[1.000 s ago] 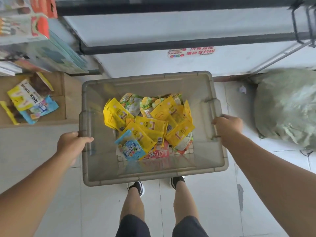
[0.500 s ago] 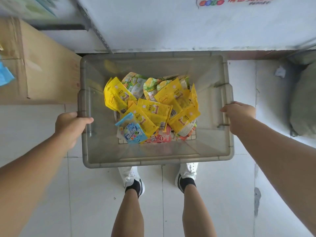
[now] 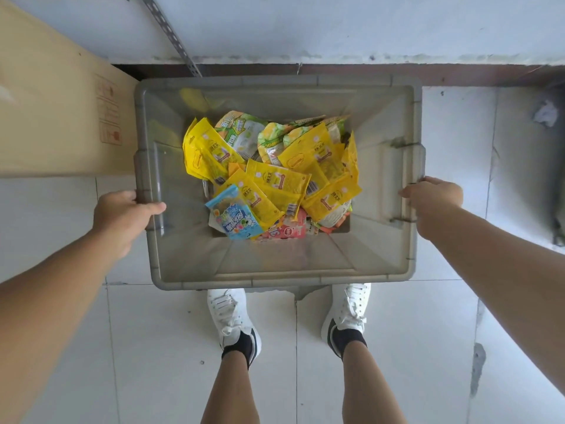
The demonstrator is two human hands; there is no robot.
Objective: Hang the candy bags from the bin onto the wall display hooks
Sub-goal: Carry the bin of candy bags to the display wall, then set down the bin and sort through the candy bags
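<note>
Left hand and right hand each close on opposite rims of the grey bin, balancing its load; the candy bags lie heaped midway between both grips, none yet lifted.

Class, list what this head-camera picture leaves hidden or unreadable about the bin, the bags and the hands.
- Wall display hooks: out of the head view, above the top edge.
- Lower candy bags: buried under the yellow bags; count unknowable.
- Right hand fingers: curled around the bin rim, hidden by the hand's back.
- Left hand fingers: hidden under the rim.
- Bag print: too small to read.
</note>
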